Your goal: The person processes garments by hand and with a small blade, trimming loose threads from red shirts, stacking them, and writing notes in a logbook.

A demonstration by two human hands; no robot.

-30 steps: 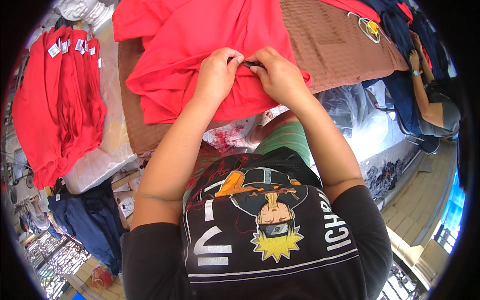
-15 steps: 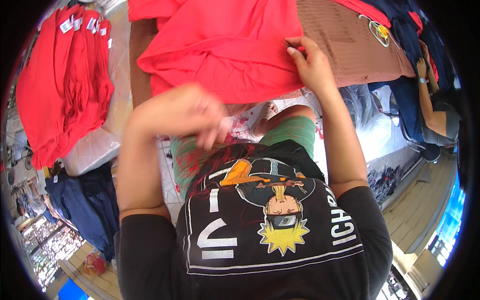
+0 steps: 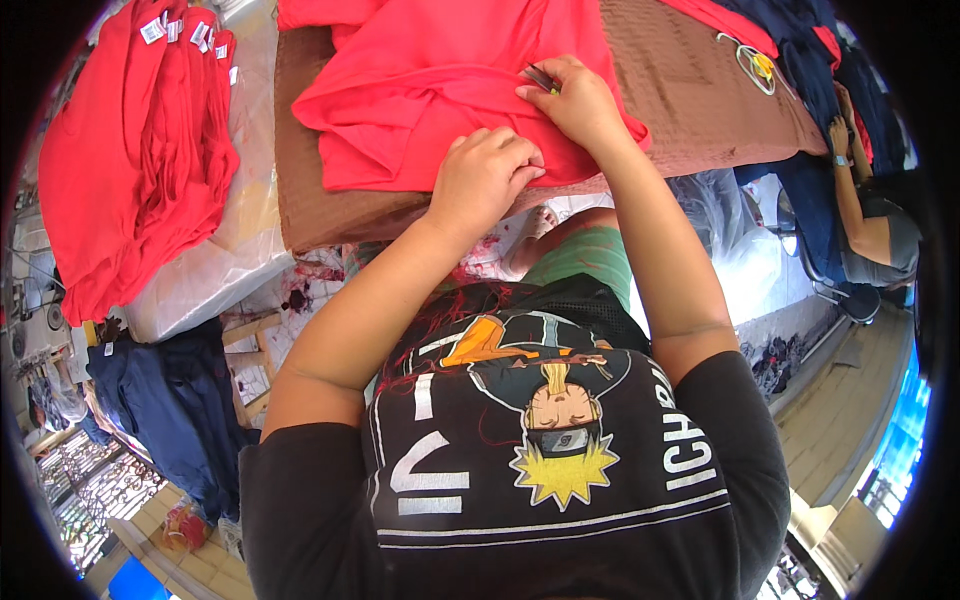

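Note:
A red garment point(image 3: 450, 60) lies partly folded over the brown-covered table in front of me. My left hand point(image 3: 488, 170) is at the garment's near edge, its fingers curled and closed on the fabric. In my right hand point(image 3: 580, 98) is a small pair of dark thread snips point(image 3: 540, 77), gripped between thumb and fingers. Their points face left, just above the red fabric. The palm side of both hands is hidden.
Several tagged red garments point(image 3: 140, 170) are stacked on a plastic-wrapped surface point(image 3: 235, 240) at the left. Dark blue garments point(image 3: 165, 400) hang below them. A yellow and white cord point(image 3: 757, 66) lies on the brown table cover point(image 3: 700, 110). At the far right, another person's arm point(image 3: 855, 200) reaches toward dark cloth.
My left hand has risen from above my lap onto the garment's near edge. My right hand has moved left with the snips, and the garment's near edge has shifted.

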